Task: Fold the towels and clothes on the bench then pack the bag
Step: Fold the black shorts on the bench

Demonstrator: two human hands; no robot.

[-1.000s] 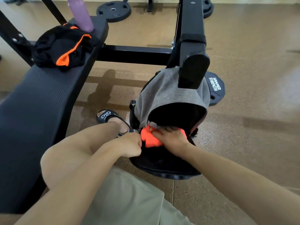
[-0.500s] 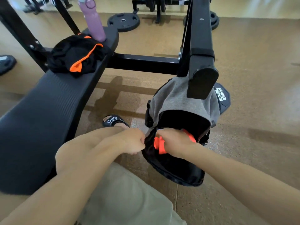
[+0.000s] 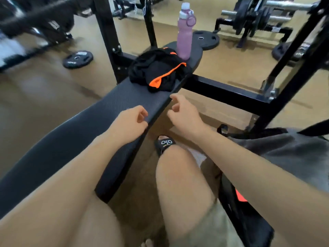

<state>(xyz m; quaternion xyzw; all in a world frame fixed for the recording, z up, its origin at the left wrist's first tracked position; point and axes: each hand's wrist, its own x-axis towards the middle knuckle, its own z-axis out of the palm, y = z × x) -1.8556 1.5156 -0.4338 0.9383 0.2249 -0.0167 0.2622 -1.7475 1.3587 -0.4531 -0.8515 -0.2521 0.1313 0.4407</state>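
A crumpled black garment with orange trim lies on the far part of the black bench. Both hands hover empty above the bench's right edge, short of the garment. My left hand has its fingers loosely curled; my right hand has its fingers apart. The black and grey bag stands on the floor at the right, behind my right forearm, and an orange item shows inside its opening.
A purple water bottle stands upright on the bench's far end, just behind the garment. Black rack posts rise to the right, above the bag. Weight plates lie on the floor. My knee and black sandal sit between bench and bag.
Both hands left the bag and moved up and left over the bench. The right hand let go of the orange item, which stays in the bag. The view swung toward the bench.
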